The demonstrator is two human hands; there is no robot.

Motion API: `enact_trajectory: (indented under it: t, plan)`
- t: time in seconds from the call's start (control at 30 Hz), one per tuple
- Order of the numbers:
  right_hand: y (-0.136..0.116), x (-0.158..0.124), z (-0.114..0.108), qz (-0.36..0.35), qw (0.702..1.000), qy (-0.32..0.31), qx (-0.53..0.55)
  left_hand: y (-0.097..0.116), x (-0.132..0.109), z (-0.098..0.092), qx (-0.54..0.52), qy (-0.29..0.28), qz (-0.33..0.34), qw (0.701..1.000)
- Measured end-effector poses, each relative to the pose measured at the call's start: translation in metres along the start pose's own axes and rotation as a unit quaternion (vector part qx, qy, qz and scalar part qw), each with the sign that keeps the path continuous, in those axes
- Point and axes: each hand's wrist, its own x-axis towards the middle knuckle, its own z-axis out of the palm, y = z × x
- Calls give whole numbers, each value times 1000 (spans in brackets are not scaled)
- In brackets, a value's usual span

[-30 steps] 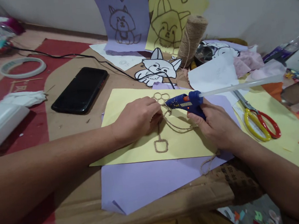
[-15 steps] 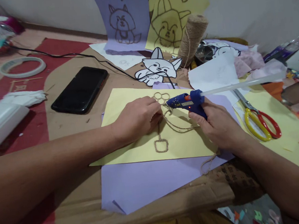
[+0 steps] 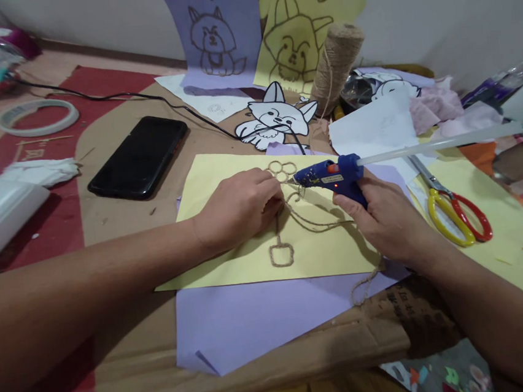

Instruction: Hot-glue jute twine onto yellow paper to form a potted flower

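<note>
My right hand point(image 3: 386, 218) is wrapped round the handle of a blue hot glue gun point(image 3: 328, 176), its small red light lit and a long clear glue stick point(image 3: 436, 143) poking out of the back. The nozzle points left, close to a flower outline of twine point(image 3: 282, 170) on a yellow sheet point(image 3: 231, 266). My left hand point(image 3: 246, 206) rests on that sheet, fingertips pinched on a strand of twine point(image 3: 317, 224) that runs right, under my right hand. Below the flower, a twine stem leads down to a small pot outline point(image 3: 281, 255). My left fingers hide part of the stem.
Purple paper point(image 3: 236, 321) lies beneath the yellow sheet. Scissors point(image 3: 452, 208) lie to the right, a black phone point(image 3: 140, 157) and a tape roll point(image 3: 37, 117) to the left. Behind stand a twine spool point(image 3: 336, 65) and a fox cutout point(image 3: 277, 117), with a black cord point(image 3: 141, 95) crossing the table.
The glue gun and my right hand have shifted slightly to the right, drawing the nozzle back a little. My left hand stays in place.
</note>
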Motion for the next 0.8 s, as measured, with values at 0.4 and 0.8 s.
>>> enact_trajectory:
  t: [0.4,0.8]
  plan:
    - [1,0,1,-10,1000,18,-7,-1,0,1,0,-4,1,1000]
    - [1,0,1,-7,1000,2,3,-2,-1,1,2,9,3,1000]
